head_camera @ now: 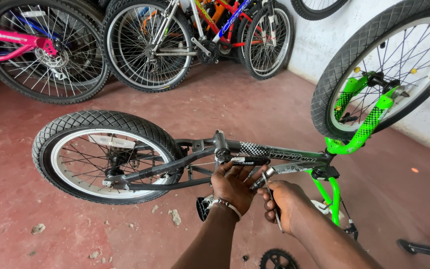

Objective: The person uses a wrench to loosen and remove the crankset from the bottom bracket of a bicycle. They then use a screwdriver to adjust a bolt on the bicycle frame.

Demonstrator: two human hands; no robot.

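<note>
Upturned bike frame (pixel 274 154) mid-floor: rear wheel (pixel 106 157) left, front wheel (pixel 389 69) right (raised), parked bikes (pixel 150 45) behind, chainring (pixel 277 260) in front.

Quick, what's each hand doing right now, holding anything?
Left hand: fingers curled up against the upside-down bike's frame by the crank area.
Right hand: closed on a thin metal tool.

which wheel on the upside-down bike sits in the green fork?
The front wheel, raised at upper right, sits in the green fork. The rear wheel, at left, is held by the dark grey frame.
</note>
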